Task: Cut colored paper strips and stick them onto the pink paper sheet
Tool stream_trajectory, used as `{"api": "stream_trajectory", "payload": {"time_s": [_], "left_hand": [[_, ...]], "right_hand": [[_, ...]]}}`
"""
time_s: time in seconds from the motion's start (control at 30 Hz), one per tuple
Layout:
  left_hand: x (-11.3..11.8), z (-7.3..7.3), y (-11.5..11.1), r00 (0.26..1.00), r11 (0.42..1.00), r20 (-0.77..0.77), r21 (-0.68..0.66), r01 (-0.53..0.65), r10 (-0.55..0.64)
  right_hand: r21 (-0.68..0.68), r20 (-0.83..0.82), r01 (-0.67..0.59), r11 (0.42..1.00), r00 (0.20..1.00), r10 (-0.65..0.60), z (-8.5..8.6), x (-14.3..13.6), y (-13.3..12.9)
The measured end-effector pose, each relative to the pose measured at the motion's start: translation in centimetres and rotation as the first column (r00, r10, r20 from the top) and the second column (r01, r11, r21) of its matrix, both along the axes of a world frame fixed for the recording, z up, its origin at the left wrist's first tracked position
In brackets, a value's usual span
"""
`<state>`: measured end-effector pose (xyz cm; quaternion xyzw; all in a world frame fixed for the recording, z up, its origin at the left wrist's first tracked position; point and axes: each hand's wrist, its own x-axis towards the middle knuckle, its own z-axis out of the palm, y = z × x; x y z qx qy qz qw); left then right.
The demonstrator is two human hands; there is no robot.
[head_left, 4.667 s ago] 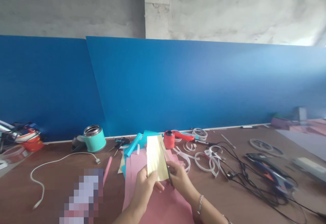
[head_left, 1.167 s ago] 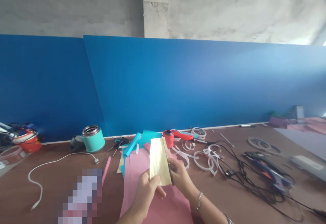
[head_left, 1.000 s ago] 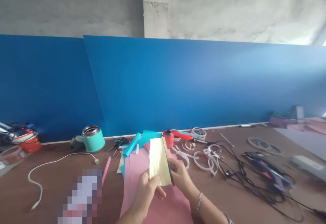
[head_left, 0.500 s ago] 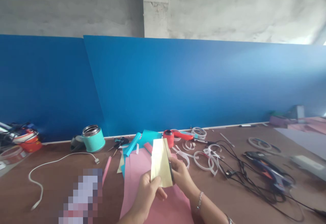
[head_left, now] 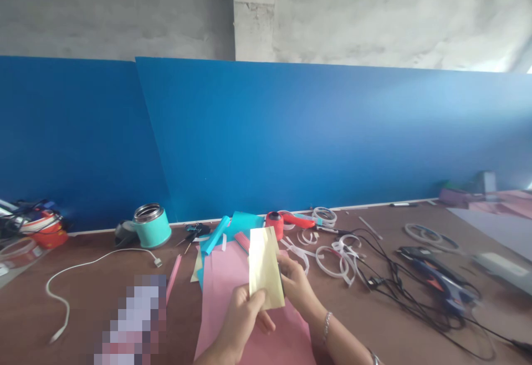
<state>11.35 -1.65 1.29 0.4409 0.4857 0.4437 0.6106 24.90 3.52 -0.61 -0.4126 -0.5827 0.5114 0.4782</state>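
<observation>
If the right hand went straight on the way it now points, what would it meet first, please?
The right hand would probably meet the yellow paper first, since the paper's right edge lies just ahead; whether they already touch is hard to tell.

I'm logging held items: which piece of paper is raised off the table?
The pale yellow sheet gripped by the left hand, beside the right hand. The pink papers, blue papers and another yellowish piece lie on the table instead.
</observation>
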Motion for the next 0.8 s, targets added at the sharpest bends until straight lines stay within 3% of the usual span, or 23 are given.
{"api": "stream_trajectory", "payload": {"time_s": [0.27, 0.8], "left_hand": [[0.03, 0.44, -0.05, 1.0, 1.0, 0.011, 0.004, 0.011, -0.011], [-0.04, -0.03, 0.13, 1.0, 1.0, -0.003, -0.013, 0.018, -0.018]], "right_hand": [[0.0, -0.001, -0.005, 1.0, 1.0, 0.005, 0.11, 0.0, 0.02], [-0.044, 0.022, 0.019, 0.999, 1.0, -0.018, -0.11, -0.03, 0.12]]}}
